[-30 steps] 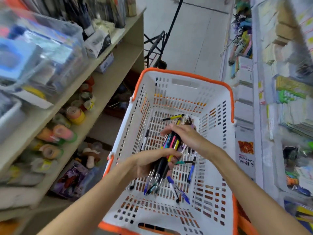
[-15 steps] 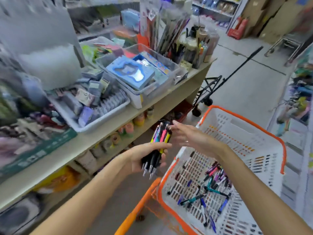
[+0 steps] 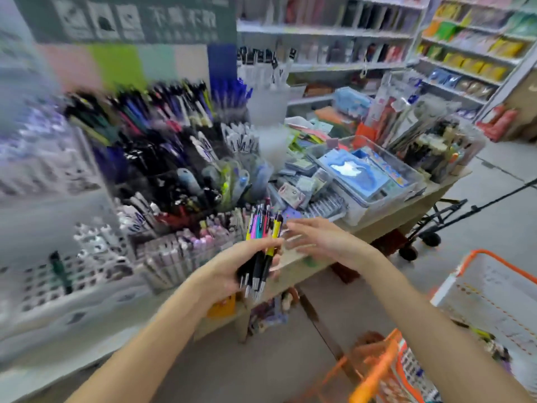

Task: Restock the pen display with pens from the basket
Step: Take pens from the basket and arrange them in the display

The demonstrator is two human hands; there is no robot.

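Your left hand (image 3: 232,269) grips the pen bunch (image 3: 261,245), long axis upright, tips down, near the counter's front edge. Your right hand (image 3: 316,239), fingers spread and holding nothing, sits just right of it. The pen display (image 3: 162,158) lies beyond, up-left; the left hand is nearer.

Left hand (image 3: 232,271) clenched, right hand (image 3: 322,239) spread

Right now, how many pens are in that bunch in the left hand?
About 5 can be told apart, all in one bunch of pens gripped upright by the left hand: yellow, pink, blue, dark, and yellow-black at the right. Blur and overlap may hide more.
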